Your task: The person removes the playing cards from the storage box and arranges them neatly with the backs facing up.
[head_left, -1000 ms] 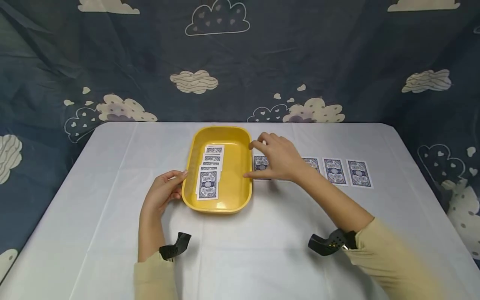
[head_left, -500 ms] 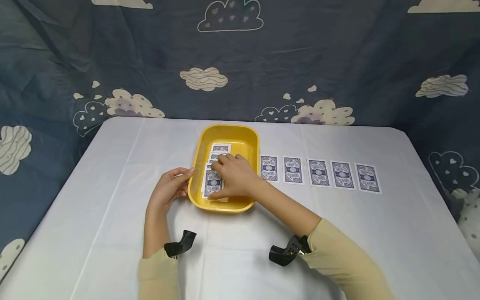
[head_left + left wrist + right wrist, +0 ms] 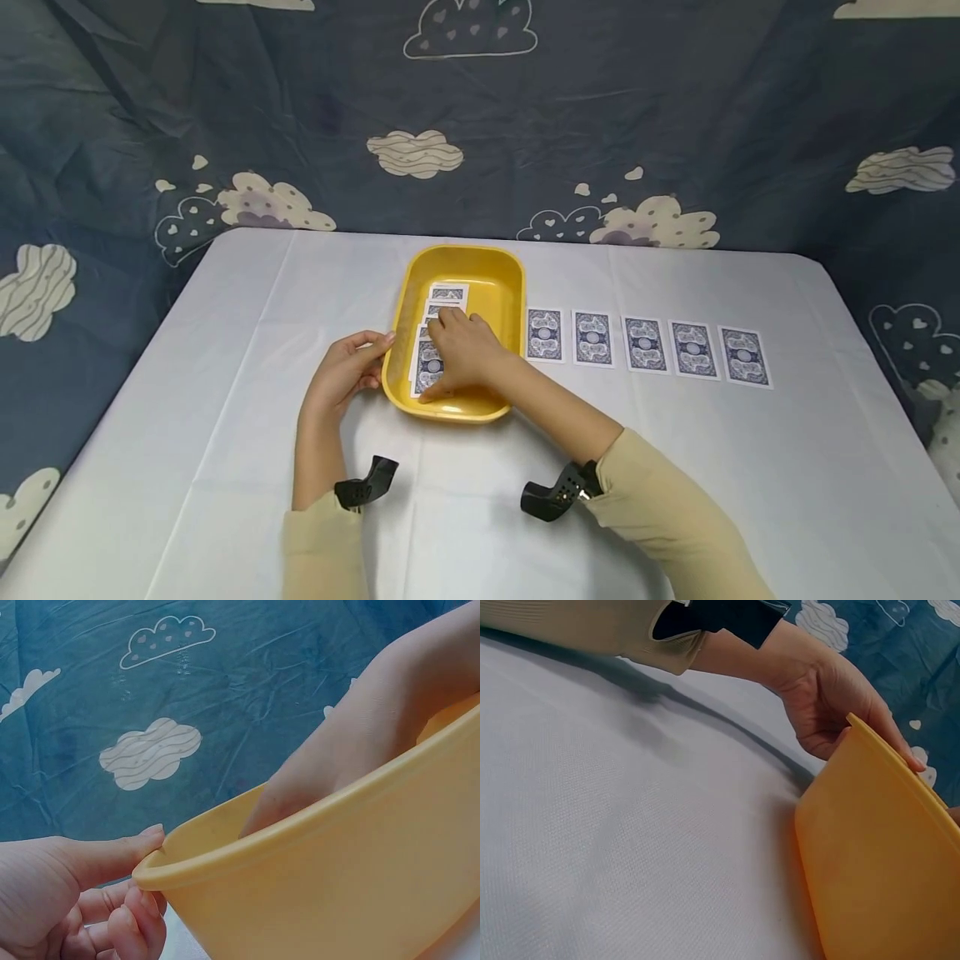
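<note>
A yellow tray stands on the table, with several overlapping playing cards face down along its left side. At the tray's left rim, my left hand pinches the edge, thumb on top and fingers below, plainly seen in the left wrist view. My right hand is down inside the tray over the nearest card. Its fingers curl over that card, with a finger towards the far end and the thumb at the near end. The right fingertips are hidden behind the tray wall in the left wrist view.
To the right of the tray, several playing cards lie face down in a spaced row on the white tablecloth. A dark cloud-print cloth hangs behind the table. Black wrist cameras stick out from both sleeves.
My right hand has moved left from above the row's near end into the tray and onto the cards. The left hand keeps its grip on the rim. The whole view has shifted slightly.
</note>
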{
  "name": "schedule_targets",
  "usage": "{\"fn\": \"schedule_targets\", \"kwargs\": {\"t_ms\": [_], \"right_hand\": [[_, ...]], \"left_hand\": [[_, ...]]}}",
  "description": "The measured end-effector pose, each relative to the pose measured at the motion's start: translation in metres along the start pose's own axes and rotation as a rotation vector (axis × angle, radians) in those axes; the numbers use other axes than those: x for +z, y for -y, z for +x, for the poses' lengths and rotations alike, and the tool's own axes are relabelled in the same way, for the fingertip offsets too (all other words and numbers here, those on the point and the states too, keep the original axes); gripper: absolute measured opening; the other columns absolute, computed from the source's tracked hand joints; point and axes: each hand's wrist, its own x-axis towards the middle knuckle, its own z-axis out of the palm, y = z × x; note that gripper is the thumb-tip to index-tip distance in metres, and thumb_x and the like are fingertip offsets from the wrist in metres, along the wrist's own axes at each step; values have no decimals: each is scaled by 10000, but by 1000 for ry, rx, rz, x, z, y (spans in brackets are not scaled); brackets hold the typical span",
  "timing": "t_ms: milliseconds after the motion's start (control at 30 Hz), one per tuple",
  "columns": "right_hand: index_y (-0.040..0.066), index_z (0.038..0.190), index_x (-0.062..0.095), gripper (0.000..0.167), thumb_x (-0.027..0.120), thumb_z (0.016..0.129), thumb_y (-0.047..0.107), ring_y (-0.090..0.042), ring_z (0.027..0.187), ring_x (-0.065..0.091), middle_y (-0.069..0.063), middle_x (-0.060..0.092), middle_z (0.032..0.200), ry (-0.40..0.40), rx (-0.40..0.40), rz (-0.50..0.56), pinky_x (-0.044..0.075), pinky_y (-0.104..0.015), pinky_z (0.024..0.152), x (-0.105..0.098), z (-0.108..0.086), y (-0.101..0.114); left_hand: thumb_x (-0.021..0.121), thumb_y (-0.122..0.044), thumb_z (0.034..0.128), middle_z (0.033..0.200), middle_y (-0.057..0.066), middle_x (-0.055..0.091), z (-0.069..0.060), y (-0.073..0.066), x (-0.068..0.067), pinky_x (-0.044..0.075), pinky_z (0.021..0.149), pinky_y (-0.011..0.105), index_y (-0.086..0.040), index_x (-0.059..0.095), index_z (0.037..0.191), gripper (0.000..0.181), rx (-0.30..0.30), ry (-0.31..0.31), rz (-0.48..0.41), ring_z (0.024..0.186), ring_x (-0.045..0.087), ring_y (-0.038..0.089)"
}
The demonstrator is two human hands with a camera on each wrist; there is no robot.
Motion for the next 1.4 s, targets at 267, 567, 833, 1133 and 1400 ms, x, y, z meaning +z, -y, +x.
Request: {"fn": "schedule_targets", "kwargs": {"t_ms": [267, 567, 833, 1133, 1400], "right_hand": [[69, 1149, 494, 951, 690, 524, 758, -215, 1021, 448, -63, 489, 1086, -51, -12, 17, 383, -374, 881, -2, 0, -2], [86, 1187, 476, 949, 730, 518, 710, -244, 1036, 434, -70, 474, 1104, -225, 15, 51, 364, -403, 882, -34, -19, -16], [127, 1196, 492, 927, 755, 502, 684, -223, 1024, 412, -48, 459, 1115, -296, 160, 92, 361, -402, 861, -81, -66, -50], [114, 1184, 516, 950, 791, 463, 669, -227, 930, 430, -60, 485, 1058, -314, 245, 98, 390, -408, 813, -80, -118, -91], [94, 1189, 532, 960, 771, 477, 690, -240, 955, 491, -81, 523, 1093, -234, 177, 109, 409, -463, 854, -46, -136, -93]], "left_hand": [[640, -316, 873, 576, -46, 528, 0, -1, 0, 424, 431, 170, -2, 553, 1024, 360, -6, 12, -16, 439, 459, 48], [641, -309, 874, 585, -41, 533, 0, -2, 3, 424, 431, 165, -25, 557, 1008, 325, -15, -6, -12, 442, 461, 52], [637, -294, 879, 584, -42, 537, 0, -3, 2, 426, 432, 169, -10, 559, 1030, 331, -8, -12, 0, 457, 471, 53], [649, -325, 865, 589, -41, 531, 0, -3, 1, 427, 438, 163, -6, 550, 1046, 380, -25, -16, 9, 460, 473, 54], [641, -317, 872, 579, -49, 529, -2, -4, 2, 428, 436, 165, 30, 523, 1091, 426, -25, 4, 7, 449, 475, 50]]}}
